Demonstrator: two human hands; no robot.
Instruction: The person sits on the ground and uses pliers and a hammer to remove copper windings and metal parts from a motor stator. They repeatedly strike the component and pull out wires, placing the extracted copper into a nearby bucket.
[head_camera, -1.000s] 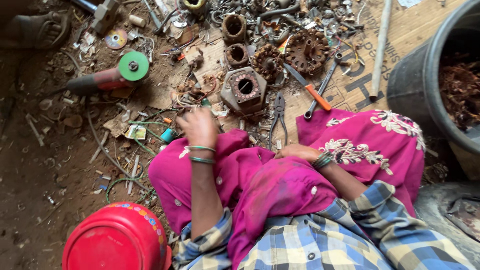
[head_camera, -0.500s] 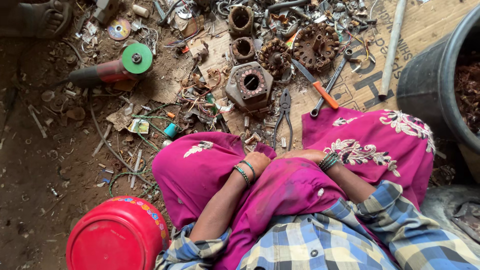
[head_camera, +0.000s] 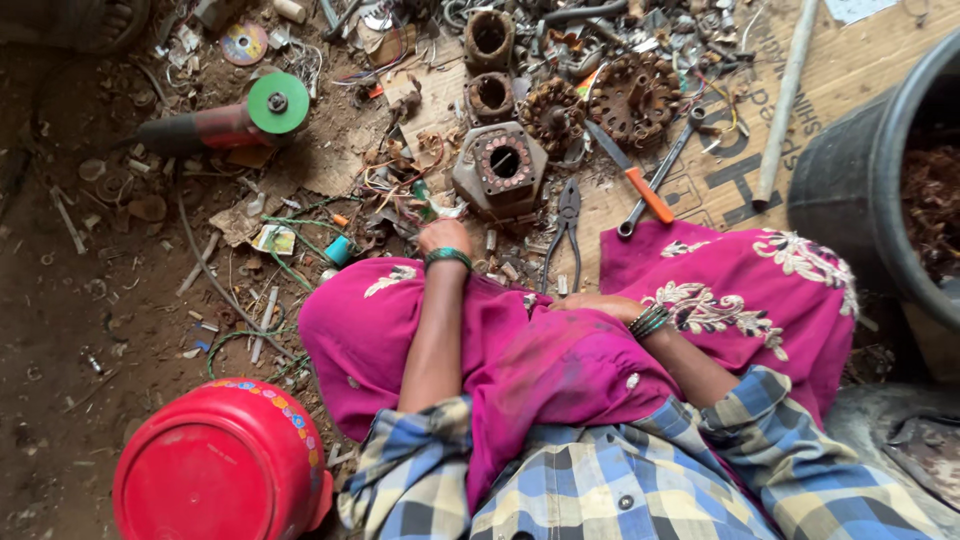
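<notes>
Both hands are low: my left hand (head_camera: 441, 238) reaches to the scrap wires (head_camera: 415, 190) beside the grey motor housing (head_camera: 500, 168), fingers hidden so I cannot tell its grip, my right hand (head_camera: 590, 305) rests flat, holding nothing, on my pink skirt (head_camera: 760, 300), and the housing is not yet taken apart further.

Angle grinders: one (head_camera: 225, 120)
Pliers: one pair (head_camera: 567, 228)
Motor housings: one grey, hexagonal (head_camera: 500, 168)
Rusty cylindrical casings: two (head_camera: 489, 38) (head_camera: 491, 96)
Red plastic containers: one (head_camera: 220, 468)
Black tubs: one (head_camera: 860, 180)
</notes>
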